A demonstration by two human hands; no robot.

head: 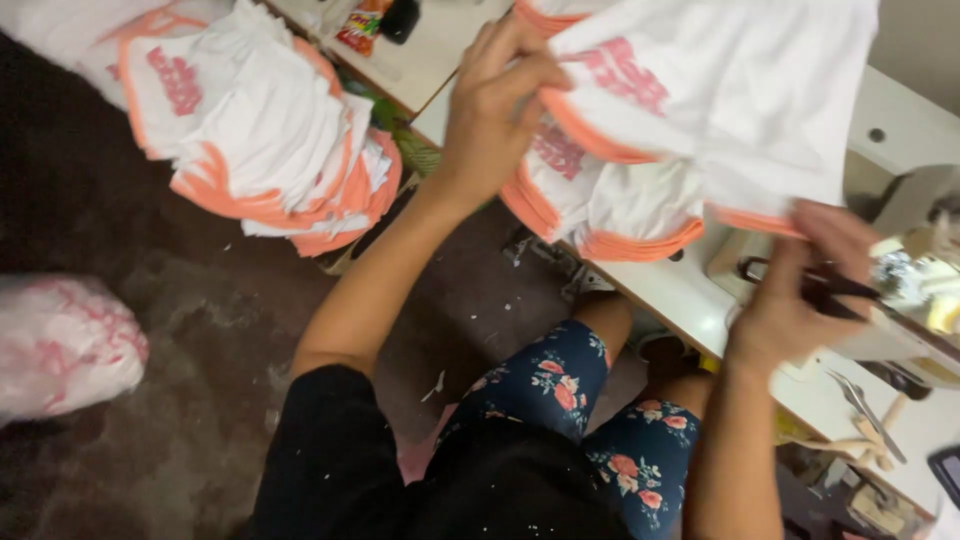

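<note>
The left hand [495, 105] is clenched on the orange-trimmed edge of a white cloth garment with a pink print [700, 95]; the thumb and the fingers pinch the trim from both sides, and the garment is lifted above the table. The right hand [800, 290] grasps the lower orange edge of the same garment, on the side far from the left grip. In this hand there is also a pair of dark scissors [800, 285], with the fingers through the loops; the blades I cannot see clearly. So the garment hangs stretched between the two grips, a little tilted, higher at the left hand.

Just under the left grip, and partly covered by the lifted garment, lies a stack of similar white garments with orange trim [600, 215] on the white sewing table [680, 300]. Beside the right hand, on its outer side, stands the cream-coloured sewing machine [920, 280], very near to the fingers. Below the right hand, a pair of metal tweezers [865, 400] lies on the table top.

Well apart from the left grip, on its outer side, another big pile of white and orange garments [260, 130] rests lower down. Further from it, on the dark floor [180, 330], there is a clear plastic bag with pink and white cloth inside [60, 345]. Under both arms show the knees in dark blue trousers with a flower pattern [580, 400].
</note>
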